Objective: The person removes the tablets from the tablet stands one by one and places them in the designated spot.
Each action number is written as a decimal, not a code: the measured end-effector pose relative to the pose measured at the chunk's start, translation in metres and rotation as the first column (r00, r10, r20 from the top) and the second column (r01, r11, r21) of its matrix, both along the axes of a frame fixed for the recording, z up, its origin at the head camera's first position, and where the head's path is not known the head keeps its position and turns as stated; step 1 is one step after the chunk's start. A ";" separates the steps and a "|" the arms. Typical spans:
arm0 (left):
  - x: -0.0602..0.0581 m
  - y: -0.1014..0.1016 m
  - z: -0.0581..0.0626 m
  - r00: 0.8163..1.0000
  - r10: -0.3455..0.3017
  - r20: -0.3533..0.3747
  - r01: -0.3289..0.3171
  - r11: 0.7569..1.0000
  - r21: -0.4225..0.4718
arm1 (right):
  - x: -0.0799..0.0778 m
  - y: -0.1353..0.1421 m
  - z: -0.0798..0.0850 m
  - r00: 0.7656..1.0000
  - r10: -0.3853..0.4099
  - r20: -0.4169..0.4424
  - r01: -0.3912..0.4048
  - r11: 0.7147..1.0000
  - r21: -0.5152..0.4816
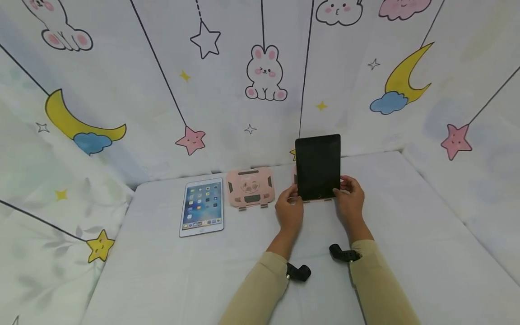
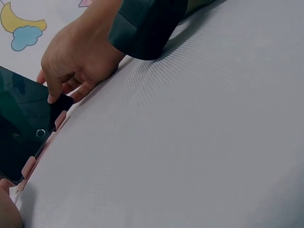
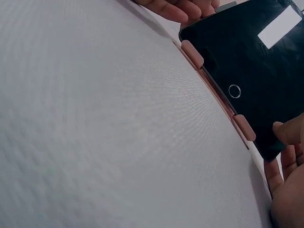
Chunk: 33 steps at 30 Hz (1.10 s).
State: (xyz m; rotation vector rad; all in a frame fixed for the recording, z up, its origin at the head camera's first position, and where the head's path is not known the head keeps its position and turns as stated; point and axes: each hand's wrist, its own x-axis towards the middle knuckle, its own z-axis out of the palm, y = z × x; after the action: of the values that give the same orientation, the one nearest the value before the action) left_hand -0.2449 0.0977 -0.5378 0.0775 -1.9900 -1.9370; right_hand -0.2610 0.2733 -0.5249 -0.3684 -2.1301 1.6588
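A black-fronted tablet [image 1: 318, 167] stands upright, its screen dark and its home button low. Two pink tabs [image 3: 244, 127] of a pink tablet stand [image 1: 294, 175] overlap its bottom edge; the tablet hides most of that stand. My left hand [image 1: 290, 213] holds the tablet's lower left corner, some fingers hidden behind it. At the lower right corner my right hand [image 1: 351, 201] pinches the tablet, thumb on the screen and fingers behind. The left wrist view shows this right hand [image 2: 85, 52] bent at the corner, and only a sliver of the left.
A white-framed tablet [image 1: 202, 207] with a lit screen lies on the white table cover [image 1: 183, 280] to the left. Beside it is a second pink stand [image 1: 250, 187], folded flat. A cartoon-printed cloth [image 1: 227, 113] rises behind the table. Both wrists carry black cameras [image 1: 298, 272].
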 end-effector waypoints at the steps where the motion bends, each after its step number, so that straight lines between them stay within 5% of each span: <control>1: 0.000 -0.001 0.000 1.000 -0.003 0.000 0.003 1.000 0.007 | 0.000 0.000 0.000 1.000 0.004 0.000 -0.004 1.000 -0.006; 22: -0.001 -0.006 -0.003 0.992 -0.112 -0.058 0.113 0.993 0.017 | 0.005 0.001 -0.004 0.996 0.070 -0.049 -0.069 0.998 0.013; 33: 0.002 -0.009 0.001 0.986 -0.160 -0.047 0.164 0.981 0.102 | 0.009 0.005 -0.001 0.989 0.128 -0.070 -0.131 0.991 -0.030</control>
State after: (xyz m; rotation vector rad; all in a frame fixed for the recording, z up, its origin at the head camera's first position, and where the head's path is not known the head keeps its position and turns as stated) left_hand -0.2428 0.0887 -0.5371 -0.0971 -1.9217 -2.1272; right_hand -0.2519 0.2785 -0.5257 -0.1841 -2.1170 1.7559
